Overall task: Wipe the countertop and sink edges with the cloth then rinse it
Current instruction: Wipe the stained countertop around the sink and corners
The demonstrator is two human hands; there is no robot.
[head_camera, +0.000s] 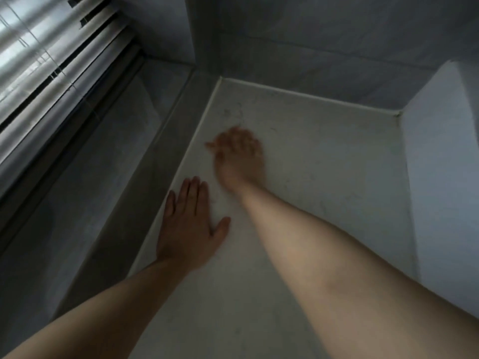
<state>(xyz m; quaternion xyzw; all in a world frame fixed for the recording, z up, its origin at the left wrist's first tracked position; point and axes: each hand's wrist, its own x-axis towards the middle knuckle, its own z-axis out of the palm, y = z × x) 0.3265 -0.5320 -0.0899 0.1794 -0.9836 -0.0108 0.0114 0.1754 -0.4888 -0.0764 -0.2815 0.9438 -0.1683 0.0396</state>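
A white marbled countertop (326,156) fills the middle of the head view, closed in by walls at the back and on the right. My left hand (189,229) lies flat on it near its left edge, fingers straight and together, thumb spread. My right hand (239,156) is farther in, toward the back left corner, palm down on the surface and smeared by motion blur. No cloth shows around or under it, and I cannot tell how its fingers lie. The sink is out of view.
A lower grey ledge (116,182) runs along the counter's left side, under a window with slatted blinds (51,55). A grey tiled wall (311,47) closes the back. A white upright panel (440,172) bounds the right side.
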